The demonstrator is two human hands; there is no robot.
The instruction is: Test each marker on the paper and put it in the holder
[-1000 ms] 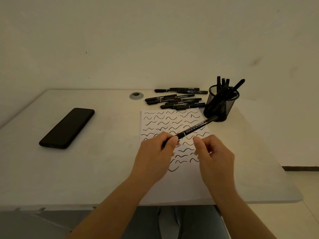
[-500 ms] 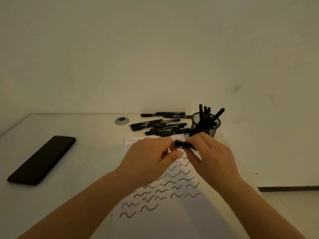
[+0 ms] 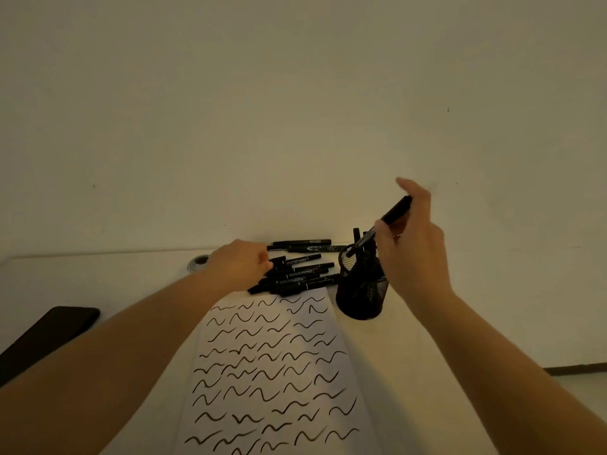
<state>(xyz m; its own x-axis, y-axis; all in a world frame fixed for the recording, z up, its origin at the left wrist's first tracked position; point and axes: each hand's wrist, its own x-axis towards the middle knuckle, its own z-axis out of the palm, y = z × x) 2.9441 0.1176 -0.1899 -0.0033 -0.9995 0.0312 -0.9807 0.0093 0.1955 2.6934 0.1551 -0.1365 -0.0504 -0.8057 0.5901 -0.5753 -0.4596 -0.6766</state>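
Right hand (image 3: 414,249) fingers pinching marker (image 3: 381,226) tilted over mesh holder (image 3: 361,290); left hand (image 3: 238,269) fingers curled on pile of markers (image 3: 295,274).

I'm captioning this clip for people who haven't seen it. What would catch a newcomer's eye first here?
First, the white paper in the centre foreground, covered in rows of black squiggles. Next, the right hand holding a black marker tilted over the mesh holder at the paper's far right corner. Then the left hand reaching into the pile of markers lying along the paper's far edge.
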